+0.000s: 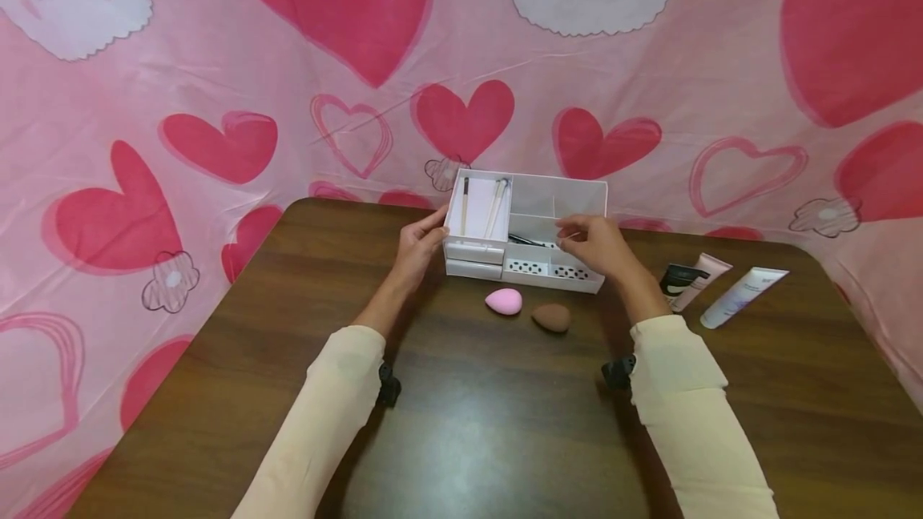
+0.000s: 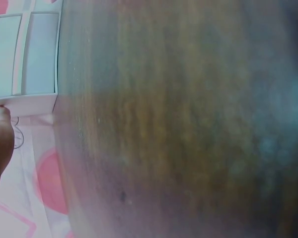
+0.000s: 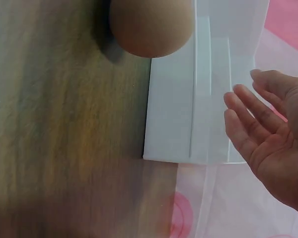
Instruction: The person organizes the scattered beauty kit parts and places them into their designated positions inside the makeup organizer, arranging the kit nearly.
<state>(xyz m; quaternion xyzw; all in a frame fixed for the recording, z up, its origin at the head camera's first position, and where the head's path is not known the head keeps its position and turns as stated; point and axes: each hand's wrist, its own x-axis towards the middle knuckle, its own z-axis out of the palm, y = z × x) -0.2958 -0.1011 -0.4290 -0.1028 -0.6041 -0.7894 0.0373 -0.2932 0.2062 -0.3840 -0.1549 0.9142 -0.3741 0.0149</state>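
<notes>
A white makeup organizer (image 1: 469, 245) stands at the table's back, with two small drawers on its left front and open compartments. Makeup brushes (image 1: 496, 207) lie in its upper left section, and a dark slender item (image 1: 525, 240) lies in a middle one. My left hand (image 1: 416, 251) touches the organizer's left side with its fingertips; most of that hand is outside the left wrist view. Over the right compartments hovers my right hand (image 1: 597, 245), fingers loosely bent, nothing visible in them in the right wrist view (image 3: 273, 129). A pink makeup sponge (image 1: 504, 302) and a brown one (image 1: 552, 317) lie in front.
To the right on the wooden table (image 1: 461, 439) lie a white tube (image 1: 743, 298), a pink tube (image 1: 710, 269) and a black item (image 1: 680, 280). A pink heart-patterned cloth (image 1: 346, 142) hangs right behind the table.
</notes>
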